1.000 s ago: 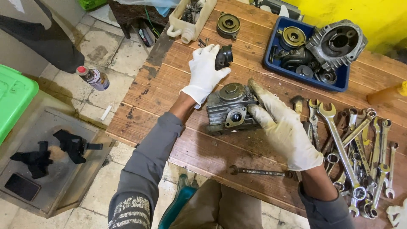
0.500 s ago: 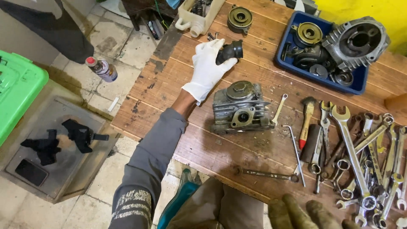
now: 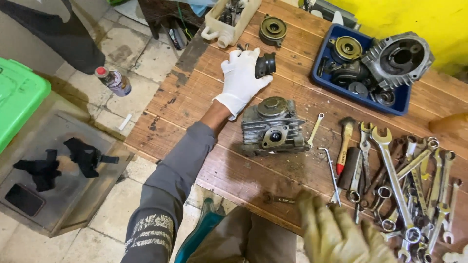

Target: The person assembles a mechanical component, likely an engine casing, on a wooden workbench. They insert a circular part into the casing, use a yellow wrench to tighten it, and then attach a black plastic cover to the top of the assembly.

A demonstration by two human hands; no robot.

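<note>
Worn wooden planks make up the workbench (image 3: 204, 87) that fills the middle and right of my view, with tiled floor (image 3: 112, 44) showing at the left and a yellow wall (image 3: 438, 24) in the upper right corner. At the far left I see a green bin (image 3: 14, 102) beside a grey metal box (image 3: 48, 180) with black rags on it, and a spray can (image 3: 113, 81) stands on the tiles between them and the bench.

At the upper right of the bench sits a blue tray (image 3: 360, 100) holding a finned grey engine cylinder (image 3: 397, 58) and some round parts. Below it, at the right edge, wrenches (image 3: 404, 180) lie spread in a loose pile, with a red-handled brush (image 3: 345, 146) just beside them.

Near the middle of the frame I see a finned grey cylinder head (image 3: 273, 126) resting on the planks, untouched by either hand.

My left hand (image 3: 241, 80), in a white glove, reaches out toward the upper middle; its fingers curl around a small black rubber intake piece (image 3: 265, 65), which it grips just above the cylinder head. My right hand (image 3: 341, 234), in a dirty yellowish glove, hangs blurred at the bottom right, fingers spread open and holding nothing, close to a small tool (image 3: 280, 198) lying at the bench's near edge.
</note>
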